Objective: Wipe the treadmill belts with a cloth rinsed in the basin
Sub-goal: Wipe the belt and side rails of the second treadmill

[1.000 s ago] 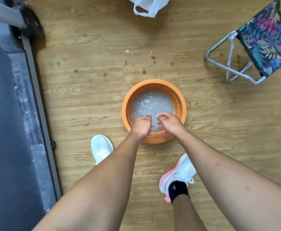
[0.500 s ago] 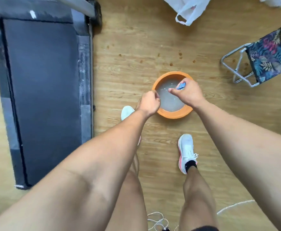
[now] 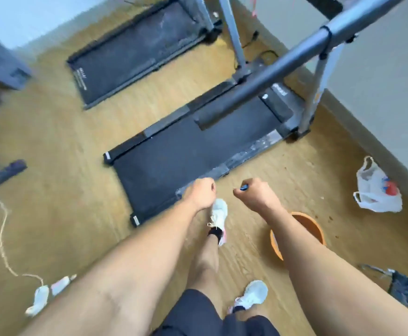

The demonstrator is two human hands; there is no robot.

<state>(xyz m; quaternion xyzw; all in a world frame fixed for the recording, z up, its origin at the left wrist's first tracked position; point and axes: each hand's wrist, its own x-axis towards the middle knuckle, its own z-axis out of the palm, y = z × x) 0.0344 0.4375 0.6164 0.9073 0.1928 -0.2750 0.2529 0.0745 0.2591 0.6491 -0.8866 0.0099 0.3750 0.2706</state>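
Curled into a fist, the right hand [image 3: 253, 195] grips a blue cloth [image 3: 244, 188], and only a small piece of the cloth shows between the thumb and the fingers. Beside it, the left hand [image 3: 201, 192] is also closed into a fist, and I see nothing inside it. The two hands are near each other but do not touch. They are held out in front of the body, over the near side edge of the nearer treadmill [image 3: 186, 151], whose dark belt lies flat on the wooden floor [image 3: 52, 141]. A grey handrail [image 3: 283, 66] crosses above the front part of this treadmill. A farther treadmill [image 3: 135, 52] lies behind it, closer to the wall. The orange basin [image 3: 314, 226] stands on the floor at the person's right, partly hidden behind the right forearm, so I cannot tell what is in it. One white shoe [image 3: 218, 210] is just below the hands, and the other white shoe [image 3: 253, 294] is lower in the picture. A white plastic bag [image 3: 377, 190] lies near the wall at the right. A pale cord [image 3: 1, 229] runs over the floor at the left. The picture is somewhat blurred.
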